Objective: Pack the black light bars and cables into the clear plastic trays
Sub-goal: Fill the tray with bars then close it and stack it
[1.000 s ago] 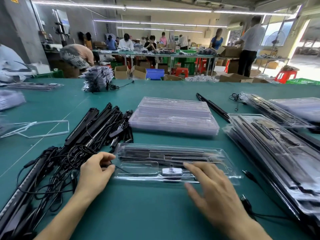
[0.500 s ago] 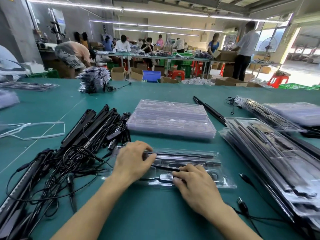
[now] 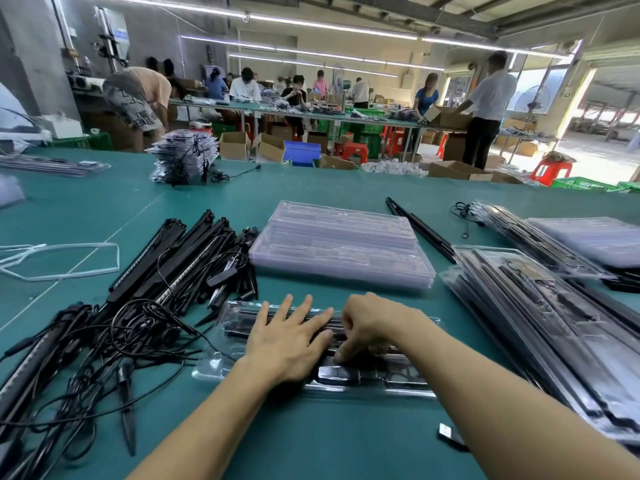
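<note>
A clear plastic tray (image 3: 214, 367) lies on the near middle of the green table (image 3: 311, 438), with black light bars (image 3: 239, 328) in it. The left hand (image 3: 287, 341) and the right hand (image 3: 367, 323) rest on top of it, side by side. To its left sprawls a heap of loose black bars and tangled black cables (image 3: 166, 268). Behind it, farther off, sits a stack of empty clear plastic trays (image 3: 343, 244). To the right lies a stack of filled clear trays (image 3: 554, 323), and between the two stacks, a pair of long black rods (image 3: 419, 226).
</note>
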The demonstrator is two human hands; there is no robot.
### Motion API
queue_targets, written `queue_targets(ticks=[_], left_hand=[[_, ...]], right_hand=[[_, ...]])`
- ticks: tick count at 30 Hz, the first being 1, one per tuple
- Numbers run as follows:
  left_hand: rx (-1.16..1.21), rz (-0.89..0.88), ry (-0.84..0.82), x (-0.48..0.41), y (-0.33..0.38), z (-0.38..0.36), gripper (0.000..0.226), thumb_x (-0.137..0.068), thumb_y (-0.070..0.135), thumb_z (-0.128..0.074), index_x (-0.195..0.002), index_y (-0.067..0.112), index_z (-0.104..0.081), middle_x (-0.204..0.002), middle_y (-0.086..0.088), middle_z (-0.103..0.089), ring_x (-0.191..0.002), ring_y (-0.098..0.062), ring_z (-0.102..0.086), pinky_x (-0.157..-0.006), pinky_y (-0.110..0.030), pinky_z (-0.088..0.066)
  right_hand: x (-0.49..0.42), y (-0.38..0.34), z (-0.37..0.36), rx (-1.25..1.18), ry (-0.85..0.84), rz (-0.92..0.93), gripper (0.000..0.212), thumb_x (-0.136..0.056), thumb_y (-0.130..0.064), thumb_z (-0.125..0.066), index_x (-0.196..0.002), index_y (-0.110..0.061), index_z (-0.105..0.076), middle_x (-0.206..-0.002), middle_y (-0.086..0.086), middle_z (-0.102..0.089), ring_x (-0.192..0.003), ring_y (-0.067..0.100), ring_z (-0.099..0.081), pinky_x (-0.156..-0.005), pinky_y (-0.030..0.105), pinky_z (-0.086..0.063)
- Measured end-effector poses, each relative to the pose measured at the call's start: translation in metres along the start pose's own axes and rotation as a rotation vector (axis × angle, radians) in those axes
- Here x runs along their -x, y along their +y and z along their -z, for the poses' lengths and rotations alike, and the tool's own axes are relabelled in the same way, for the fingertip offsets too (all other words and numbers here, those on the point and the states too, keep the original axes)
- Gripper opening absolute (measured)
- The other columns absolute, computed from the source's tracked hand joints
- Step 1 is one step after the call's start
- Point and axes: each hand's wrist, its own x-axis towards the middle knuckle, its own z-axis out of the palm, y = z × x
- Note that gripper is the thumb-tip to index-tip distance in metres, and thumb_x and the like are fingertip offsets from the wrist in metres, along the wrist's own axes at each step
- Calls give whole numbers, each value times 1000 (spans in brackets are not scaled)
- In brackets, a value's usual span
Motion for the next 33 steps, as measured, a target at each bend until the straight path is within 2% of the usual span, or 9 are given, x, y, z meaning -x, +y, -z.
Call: queue_targets(ticks=[2,4,8,12,16,21,24,30,33], left_hand=[[13,4,29,1,1,-1,51,-99,62,-4,-149,57,1,-165,13,6,-153,-21,10,-120,-53,10],[-2,2,59,3,3,-2,50,-100,60,-5,-150,56,1,-166,13,5,-153,-21,9,-120,-54,10],[-13,3,91,5,3,-4,52,-99,60,-9,-149,56,5,-165,12,8,-153,-23,11,-119,-55,12],[-13,-2,121,4,5,-9,54,-99,59,-8,-149,53,9,-166,11,9,-152,-23,13,-119,-55,13],[-9,0,141,4,4,-10,54,-99,59,-9,-150,51,7,-166,11,7,-153,-23,11,-119,-54,12],[3,-4,159,7,4,-8,56,-97,63,-10,-149,53,8,-166,12,4,-153,-20,9,-119,-52,12],[9,-5,155,6,2,-8,57,-96,65,-11,-150,53,7,-165,14,3,-153,-19,8,-119,-52,11],[20,-3,158,6,2,-8,57,-96,65,-11,-150,54,5,-165,15,3,-153,-18,9,-119,-51,11],[17,-2,159,7,2,-8,56,-97,64,-12,-150,53,5,-165,15,3,-153,-18,9,-119,-51,11]], right_hand=[[-10,-1,7,-20,-148,17,41,-65,-42,-88,-76,-10,-65,-56,4,-65,-55,23,-65,-66,36,-61],[-18,-2,11,-53,-253,49,40,-69,-36,-88,-80,-5,-66,-59,7,-66,-59,26,-65,-58,33,-60],[-26,1,12,-108,-342,54,37,-70,-33,-88,-74,-5,-63,-58,8,-66,-58,26,-66,-51,29,-56],[-29,4,4,-124,-339,60,34,-74,-30,-85,-71,-6,-62,-57,7,-67,-56,24,-66,-48,28,-56],[-29,-3,3,-87,-348,54,31,-79,-25,-81,-73,-5,-59,-64,12,-67,-63,29,-68,-61,37,-62],[-28,8,0,-264,-364,36,36,-79,-20,-82,-67,-12,-48,-52,4,-64,-49,18,-64,-46,27,-55],[-31,14,-1,-341,-378,32,42,-78,-18,-83,-65,-15,-43,-48,1,-62,-45,14,-63,-44,24,-53],[-36,8,3,-305,-444,-4,38,-72,-18,-87,-67,-13,-50,-53,5,-65,-49,18,-65,-48,28,-55],[-36,4,5,-227,-442,-10,36,-70,-24,-88,-76,-6,-58,-55,7,-66,-53,21,-67,-51,30,-58]])
